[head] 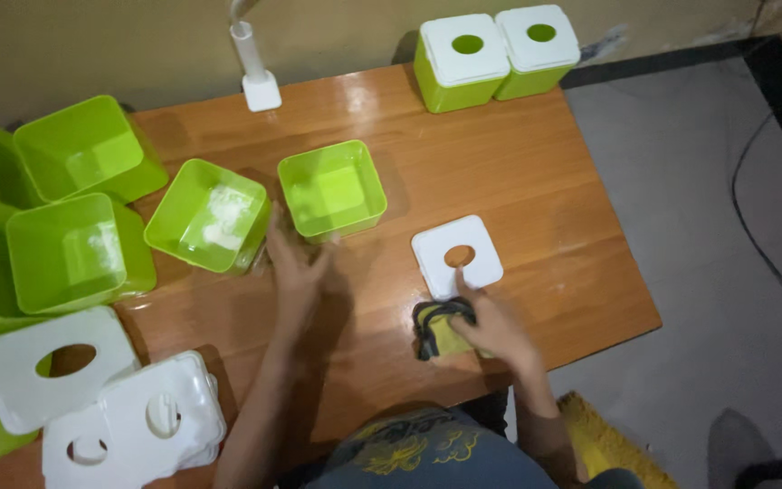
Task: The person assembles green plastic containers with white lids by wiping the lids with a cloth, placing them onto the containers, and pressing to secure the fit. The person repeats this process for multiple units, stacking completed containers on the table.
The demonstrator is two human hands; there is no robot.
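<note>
The left hand (296,263) lies open on the wooden table (536,172) near its middle, fingers spread and a little blurred. Its fingertips reach the near wall of an open green square box (332,188) and also come up against the corner of a second open green box (210,215) just to the left, which is tilted and shows a pale patch inside. The hand grips nothing.

The right hand (491,326) is closer to the table's near edge. Its forefinger is stretched out and touches the near edge of a white square lid (457,256) with a round hole in its middle, lying flat on the wood. The remaining fingers are curled and press down on a yellow cloth with dark edging (436,330), bunched just beside the lid on its near side.

At the table's far edge stand two closed green boxes with white holed lids (495,54), touching each other. The white base of a lamp stand (260,89) sits on the far edge too, further left. At the left end several more open green boxes (70,208) are crowded together, some stacked or leaning. Near the table's near left corner lies a loose pile of white lids (101,398), each with a hole. A grey floor (708,226) lies to the right of the table.
</note>
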